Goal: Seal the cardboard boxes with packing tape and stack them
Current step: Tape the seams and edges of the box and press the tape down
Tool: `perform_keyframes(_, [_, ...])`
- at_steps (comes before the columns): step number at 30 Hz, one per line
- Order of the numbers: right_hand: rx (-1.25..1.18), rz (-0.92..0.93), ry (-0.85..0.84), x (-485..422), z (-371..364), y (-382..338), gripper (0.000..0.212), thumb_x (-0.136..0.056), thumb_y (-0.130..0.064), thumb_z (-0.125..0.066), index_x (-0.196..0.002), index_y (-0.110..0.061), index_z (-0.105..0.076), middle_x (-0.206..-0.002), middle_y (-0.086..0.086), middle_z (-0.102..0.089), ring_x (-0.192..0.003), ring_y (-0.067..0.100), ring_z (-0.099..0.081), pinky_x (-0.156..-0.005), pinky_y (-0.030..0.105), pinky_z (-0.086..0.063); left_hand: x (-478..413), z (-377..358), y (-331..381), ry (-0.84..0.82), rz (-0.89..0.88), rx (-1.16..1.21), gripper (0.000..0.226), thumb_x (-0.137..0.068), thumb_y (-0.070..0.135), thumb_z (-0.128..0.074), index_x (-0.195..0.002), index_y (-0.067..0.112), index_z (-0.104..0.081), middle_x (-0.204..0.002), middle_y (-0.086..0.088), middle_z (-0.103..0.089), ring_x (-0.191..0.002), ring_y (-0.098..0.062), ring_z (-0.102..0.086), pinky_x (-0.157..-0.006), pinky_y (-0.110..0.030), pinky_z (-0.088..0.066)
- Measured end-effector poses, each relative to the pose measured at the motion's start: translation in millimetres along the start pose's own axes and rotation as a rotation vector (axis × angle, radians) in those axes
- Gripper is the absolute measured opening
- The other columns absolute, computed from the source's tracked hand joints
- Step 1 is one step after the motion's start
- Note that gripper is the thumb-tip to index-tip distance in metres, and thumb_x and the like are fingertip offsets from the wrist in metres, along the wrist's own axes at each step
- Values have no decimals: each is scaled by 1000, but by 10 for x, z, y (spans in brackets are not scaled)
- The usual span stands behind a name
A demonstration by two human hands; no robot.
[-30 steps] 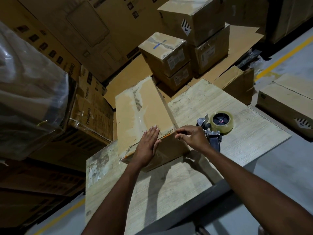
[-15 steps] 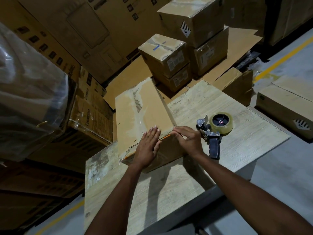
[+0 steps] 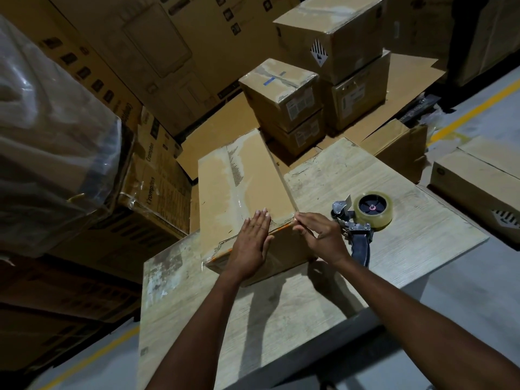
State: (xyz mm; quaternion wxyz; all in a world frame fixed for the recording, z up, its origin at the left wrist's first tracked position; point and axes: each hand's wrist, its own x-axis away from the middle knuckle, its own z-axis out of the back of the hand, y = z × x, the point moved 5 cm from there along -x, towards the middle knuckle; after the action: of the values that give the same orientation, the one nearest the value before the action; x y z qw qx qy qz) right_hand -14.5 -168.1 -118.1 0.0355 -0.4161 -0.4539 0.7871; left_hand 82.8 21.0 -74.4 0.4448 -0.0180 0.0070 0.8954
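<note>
The left hand (image 3: pixel 253 243) lies flat over the near top edge of the cardboard box (image 3: pixel 242 187). Its fingers are straight and together, the palm presses down, and it grips nothing. The right hand (image 3: pixel 323 240) is at the near right corner of the box. Its fingers are a little curved and their tips touch the edge. I cannot tell whether they only press there or pinch an end of tape. Both forearms reach forward to the box, the left one almost straight, the right one coming in at an angle from the right.

Shiny clear tape shows along the top of the box and over its near end, so I judge that this strip is already laid and the hands are now rubbing it down. The tape dispenser (image 3: pixel 363 223) lies just right of the box, near the right hand, and no hand holds it. The box rests on the table (image 3: pixel 281 319), with its far end beyond the table edge.

Behind the box, 2 piles of 2 boxes each (image 3: pixel 281 97) stand on flat cardboard, and they seem already closed. What is left, I think, is to finish this seal and carry the box to a pile. Left of the box is a load wrapped in plastic (image 3: pixel 50 136).
</note>
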Motion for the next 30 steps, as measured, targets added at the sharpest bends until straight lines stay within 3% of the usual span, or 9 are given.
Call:
perform_keyframes(5, [43, 55, -52, 62, 79, -83, 55, -83, -9, -86, -135, -6, -67, -128, 11, -71, -115, 21, -69, -100, 35, -56, 61, 37, 9, -26, 16, 103, 62, -109, 48, -21, -161, 24, 2, -169, 4, 10, -155, -7, 16, -126, -31, 10])
perform_keyframes(8, [219, 195, -9, 78, 85, -194, 36, -94, -18, -71, -128, -5, -70, -125, 13, -72, -113, 27, -68, -95, 41, -57, 216, 78, -119, 49, 68, 194, 66, -106, 59, -10, -162, 25, -5, -169, 7, 2, -155, -3, 12, -127, -32, 8])
perform_keyframes(10, [265, 289, -61, 64, -21, -264, 31, -94, -14, -65, -123, -5, -73, -125, 12, -72, -115, 29, -67, -96, 44, -55, 350, 63, -266, 119, 143, 200, 68, -105, 60, -7, -161, 24, -14, -168, 7, -7, -156, -3, 6, -128, -34, 2])
perform_keyframes(14, [336, 511, -205, -6, -331, -452, 33, -87, 4, -71, -120, -1, -74, -124, 17, -72, -116, 35, -67, -102, 50, -53, 479, -34, -413, 222, 168, 197, 59, -108, 48, -22, -159, 19, -31, -166, 3, -24, -157, -7, -8, -129, -38, -10])
perform_keyframes(18, [392, 620, -277, -74, -584, -648, 41, -103, -8, -38, -115, -1, -76, -120, 19, -73, -112, 34, -71, -101, 48, -53, 453, -93, -450, 277, 118, 211, 53, -105, 21, -43, -157, 14, -38, -165, -2, -30, -156, -16, -18, -127, -41, -17])
perform_keyframes(20, [409, 625, -318, -77, -675, -697, 39, -99, -11, -42, -112, -2, -77, -117, 19, -75, -108, 33, -73, -100, 46, -54, 450, -113, -448, 298, 99, 201, 57, -102, 12, -51, -157, 12, -38, -165, -4, -31, -156, -18, -20, -126, -43, -19])
perform_keyframes(23, [410, 623, -365, -71, -718, -659, 29, -88, -4, -62, -113, -2, -77, -118, 19, -74, -107, 33, -73, -100, 46, -54, 468, -128, -439, 326, 93, 179, 55, -102, 20, -43, -156, 12, -39, -164, -5, -33, -155, -17, -22, -127, -38, -17])
perform_keyframes(26, [358, 574, -404, -139, -600, -594, 48, -72, 2, -85, -118, -4, -76, -121, 17, -74, -110, 32, -73, -100, 48, -55, 466, -114, -426, 336, 78, 170, 55, -102, 26, -38, -155, 12, -41, -163, -5, -36, -154, -17, -26, -126, -36, -19])
perform_keyframes(30, [374, 541, -424, -210, -352, -421, 39, -83, -1, -70, -122, -6, -74, -125, 17, -72, -114, 34, -71, -105, 51, -47, 475, -131, -454, 352, 70, 164, 53, -104, 26, -42, -155, 14, -40, -162, -4, -38, -153, -16, -28, -125, -39, -23])
